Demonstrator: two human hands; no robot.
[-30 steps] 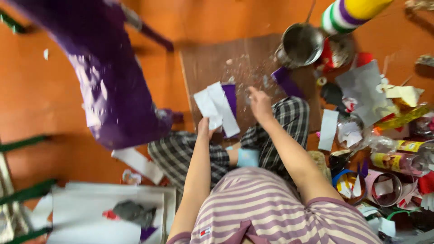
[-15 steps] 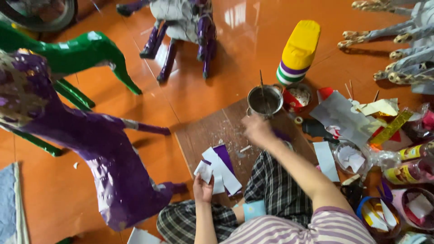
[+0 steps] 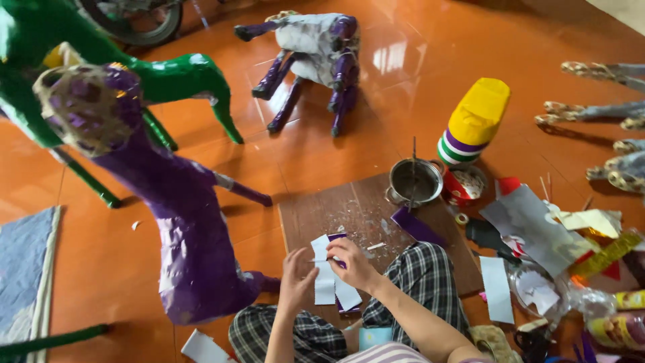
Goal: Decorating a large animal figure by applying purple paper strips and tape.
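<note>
The person sits on the orange tiled floor (image 3: 134, 269) with legs in checked trousers (image 3: 430, 275) folded, both hands meeting over a small stack of white and purple paper strips (image 3: 332, 282). The left hand (image 3: 297, 281) has its fingers spread and bent, resting against the left edge of the strips. The right hand (image 3: 353, 263) is curled, its fingertips pinching the top of the strips where a purple piece shows. The strips hang over the near edge of a brown board (image 3: 349, 208) that lies flat on the floor and is speckled with pale scraps and glue marks.

At the far right corner of the board stands a small metal pot (image 3: 415, 183) with a thin stick upright in it. A loose purple strip (image 3: 416, 227) lies on the board just beside the pot. Behind the pot, a yellow-topped cone with green, white and purple bands (image 3: 474, 121) leans on the floor, and a red tin (image 3: 465, 185) sits next to it.

To the left of the board rises a tall purple paper-covered animal figure (image 3: 181, 235), its woven head frame only partly covered. A green figure (image 3: 168, 77) stands behind it, and a smaller purple and grey figure (image 3: 316, 47) stands farther off. At the right lies a heap of silver, gold and red paper sheets (image 3: 537, 228).
</note>
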